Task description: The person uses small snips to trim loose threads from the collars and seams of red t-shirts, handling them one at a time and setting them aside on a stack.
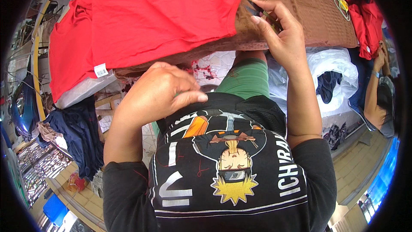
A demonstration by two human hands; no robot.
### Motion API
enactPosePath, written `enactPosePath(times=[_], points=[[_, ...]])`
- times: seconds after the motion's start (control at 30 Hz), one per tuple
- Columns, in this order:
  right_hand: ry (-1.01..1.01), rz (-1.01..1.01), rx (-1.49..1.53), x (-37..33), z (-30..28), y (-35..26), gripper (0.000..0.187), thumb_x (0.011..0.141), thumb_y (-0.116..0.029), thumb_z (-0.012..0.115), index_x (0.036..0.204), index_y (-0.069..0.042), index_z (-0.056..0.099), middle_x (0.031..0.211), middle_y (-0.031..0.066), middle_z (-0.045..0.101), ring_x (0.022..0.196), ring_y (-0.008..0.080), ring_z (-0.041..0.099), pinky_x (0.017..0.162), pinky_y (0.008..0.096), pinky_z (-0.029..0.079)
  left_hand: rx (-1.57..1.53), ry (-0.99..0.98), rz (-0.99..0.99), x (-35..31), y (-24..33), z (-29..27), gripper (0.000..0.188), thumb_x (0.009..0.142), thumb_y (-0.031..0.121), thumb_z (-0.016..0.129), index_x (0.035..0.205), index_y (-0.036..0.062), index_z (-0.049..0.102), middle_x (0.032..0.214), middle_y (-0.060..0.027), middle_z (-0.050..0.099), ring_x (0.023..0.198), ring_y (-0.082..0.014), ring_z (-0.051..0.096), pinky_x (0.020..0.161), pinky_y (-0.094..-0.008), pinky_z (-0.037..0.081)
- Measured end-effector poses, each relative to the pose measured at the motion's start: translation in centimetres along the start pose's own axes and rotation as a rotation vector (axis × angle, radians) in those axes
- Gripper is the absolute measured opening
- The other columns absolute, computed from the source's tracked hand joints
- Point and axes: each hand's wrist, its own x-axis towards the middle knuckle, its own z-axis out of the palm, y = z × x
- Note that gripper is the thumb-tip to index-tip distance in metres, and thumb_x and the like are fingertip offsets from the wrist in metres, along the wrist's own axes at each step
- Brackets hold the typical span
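A red garment [150,21] lies spread over a brown patterned cloth [317,13] on the work surface. A white label with a barcode [101,70] sits at the garment's lower left edge. My right hand [283,34] is closed around small thread snips [270,17], whose dark blades point left, above the brown cloth beside the garment's right edge. In front of the garment's near edge hovers my left hand [161,90]. Its thumb stands apart from the fingers, which are slightly blurred, and I see nothing held in it.
At the right, another person's hand [380,58] touches a red cloth [365,25]. A clear plastic bag [343,71] with dark fabric is beside my right forearm. Dark blue cloth [79,133] hangs at the left. A light cord [339,2] lies on the brown cloth.
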Motion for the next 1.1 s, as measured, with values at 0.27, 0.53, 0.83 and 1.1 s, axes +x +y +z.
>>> enactPosePath(times=[0.27, 0.53, 0.83, 1.1], points=[[-0.313, 0.001, 0.030, -0.5, 1.9, 0.3, 0.031, 0.081, -0.010, 0.069, 0.112, -0.006, 0.063, 0.102, 0.0153, 0.068, 0.092, 0.0332, 0.066, 0.079, 0.0382, 0.052, 0.413, 0.609, 0.134, 7.9, -3.6, 4.2, 0.017, 0.078, 0.012, 0.073, 0.092, 0.0060, 0.066, 0.099, -0.0087, 0.065, 0.095, -0.0260, 0.061, 0.082, -0.0361, 0.048], [-0.264, 0.114, 0.095, 0.1, 3.4, 2.0, 0.020, 0.084, -0.012, 0.068, 0.102, -0.003, 0.067, 0.091, 0.0185, 0.068, 0.084, 0.0358, 0.066, 0.072, 0.0390, 0.052, -0.187, 0.613, -0.179, 8.9, -4.6, 4.7, 0.012, 0.090, 0.014, 0.068, 0.093, 0.0032, 0.072, 0.088, -0.0068, 0.073, 0.078, -0.0104, 0.067, 0.072, -0.0264, 0.052], [-0.250, 0.100, 0.099, 0.0, 3.2, 1.8, 0.021, 0.084, -0.012, 0.068, 0.102, -0.002, 0.067, 0.092, 0.0185, 0.069, 0.085, 0.0354, 0.067, 0.074, 0.0384, 0.052, -0.600, 0.643, -0.150, 8.6, -5.0, 4.5, 0.019, 0.089, 0.016, 0.068, 0.101, 0.0015, 0.070, 0.091, -0.0090, 0.073, 0.080, -0.0109, 0.068, 0.071, -0.0260, 0.053], [-0.239, 0.071, 0.090, 0.0, 2.8, 1.7, 0.020, 0.084, -0.011, 0.068, 0.102, -0.002, 0.067, 0.092, 0.0182, 0.069, 0.085, 0.0353, 0.066, 0.074, 0.0386, 0.052, -0.093, 0.597, -0.081, 8.2, -3.6, 3.9, 0.016, 0.085, 0.009, 0.071, 0.100, 0.0022, 0.071, 0.098, -0.0082, 0.072, 0.085, -0.0121, 0.067, 0.075, -0.0254, 0.052]])
